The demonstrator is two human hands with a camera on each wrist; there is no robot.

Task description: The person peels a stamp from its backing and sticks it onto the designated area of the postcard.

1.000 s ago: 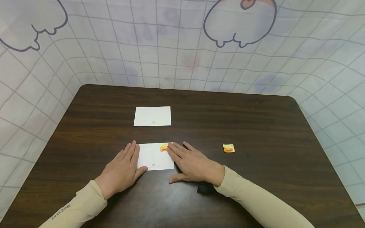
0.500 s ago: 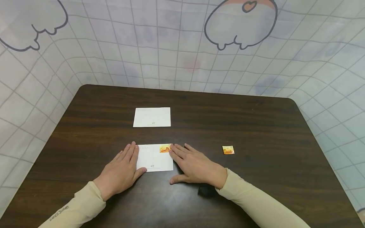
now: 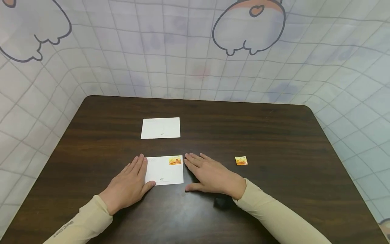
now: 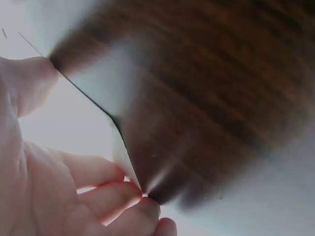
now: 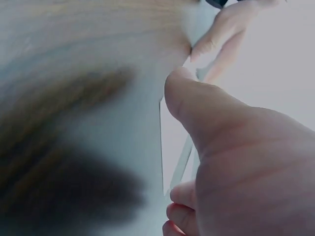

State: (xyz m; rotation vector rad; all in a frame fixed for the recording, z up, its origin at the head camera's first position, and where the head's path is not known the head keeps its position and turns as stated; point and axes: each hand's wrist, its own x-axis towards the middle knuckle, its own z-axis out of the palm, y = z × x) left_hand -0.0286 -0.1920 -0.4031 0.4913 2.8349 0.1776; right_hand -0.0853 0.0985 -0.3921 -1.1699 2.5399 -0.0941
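A white card (image 3: 161, 174) with a small printed mark lies flat on the dark wooden table. An orange and yellow stamp (image 3: 175, 160) sits at its upper right corner. My left hand (image 3: 129, 183) rests on the card's left edge, fingers straight and thumb on the lower left corner. Just off the right edge, my right hand (image 3: 213, 175) is held with straight fingers and holds nothing. In the left wrist view the card (image 4: 74, 118) shows under the left thumb and fingers. The right wrist view has the card (image 5: 172, 142) beyond the right thumb.
A second white card (image 3: 160, 128) lies farther back on the table (image 3: 274, 135). To the right is another small orange and yellow stamp (image 3: 241, 160). A black object (image 3: 221, 202) is under the right wrist. A white gridded curtain (image 3: 189, 51) surrounds the table's far sides.
My right hand has slid slightly right, off the stamp and the card's edge, so the whole stamp shows. The left hand stays on the card. The head view has shifted a little.
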